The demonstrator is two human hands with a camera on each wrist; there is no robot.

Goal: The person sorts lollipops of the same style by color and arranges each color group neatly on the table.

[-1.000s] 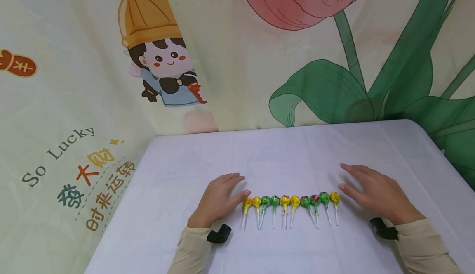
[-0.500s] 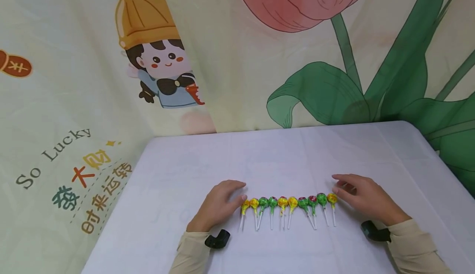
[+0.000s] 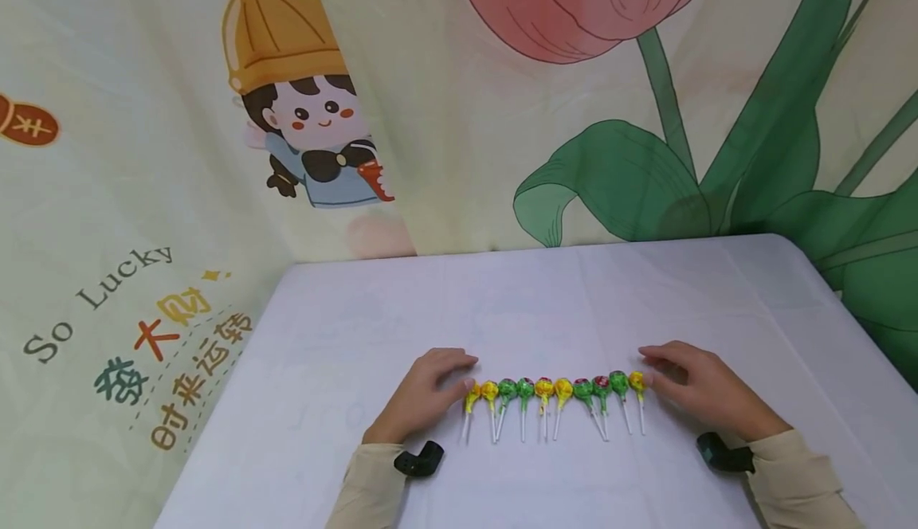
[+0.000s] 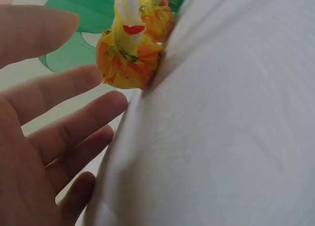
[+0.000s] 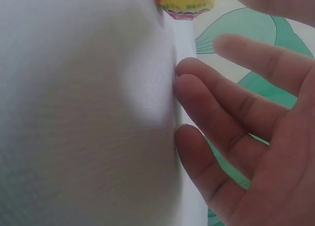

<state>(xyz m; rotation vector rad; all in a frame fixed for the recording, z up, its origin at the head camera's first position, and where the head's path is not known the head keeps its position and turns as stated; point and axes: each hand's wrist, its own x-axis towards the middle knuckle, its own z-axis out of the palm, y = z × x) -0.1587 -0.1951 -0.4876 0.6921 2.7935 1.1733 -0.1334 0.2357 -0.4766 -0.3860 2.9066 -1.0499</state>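
Note:
A row of several wrapped lollipops, yellow and green, lies across the white table, sticks toward me. My left hand (image 3: pixel 429 389) is at the row's left end, its thumb right by the leftmost yellow lollipop (image 3: pixel 471 396). In the left wrist view that yellow lollipop (image 4: pixel 129 61) shows close up beyond my spread, relaxed fingers. At the other end my right hand (image 3: pixel 706 385) has its thumb right at the rightmost yellow lollipop (image 3: pixel 637 383). Only the bottom of its wrapper (image 5: pixel 186 2) shows in the right wrist view, near my loosely bent fingers. Neither hand grips anything.
The white-covered table (image 3: pixel 402 298) runs back to a printed cloth backdrop (image 3: pixel 445 131) with a cartoon figure, a pink flower and green leaves. A black wrist camera (image 3: pixel 420 460) sits on my left wrist, another black camera (image 3: pixel 724 453) on my right.
My right hand has come down and inward to the row's right end. The left hand has lowered slightly beside the left end. The lollipops keep their arrangement; the whole view has shifted a little.

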